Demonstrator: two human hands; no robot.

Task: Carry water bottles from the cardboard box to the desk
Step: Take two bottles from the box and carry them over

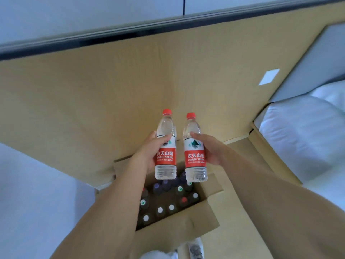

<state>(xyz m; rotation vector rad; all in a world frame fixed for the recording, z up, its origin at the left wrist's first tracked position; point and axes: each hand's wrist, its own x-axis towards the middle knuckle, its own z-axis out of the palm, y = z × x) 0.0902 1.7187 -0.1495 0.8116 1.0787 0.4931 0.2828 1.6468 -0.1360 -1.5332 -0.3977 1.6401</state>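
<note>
Hands grip bottles — left hand (pixel 149 150) one water bottle (pixel 165 146), right hand (pixel 211 150) another (pixel 195 152) — cardboard box (pixel 201 212) at six o'clock.

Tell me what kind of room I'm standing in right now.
Probably a bedroom or hotel room. A bed with white bedding sits at the right inside a tan wooden frame, wood-look flooring meets a pale wall, and an open brown cardboard box of capped bottles stands on the floor.

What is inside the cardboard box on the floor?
The cardboard box holds upright bottles: their caps show white, green, red and dark. Two held water bottles cover its far part, and the bottle bodies sit in shadow.
</note>
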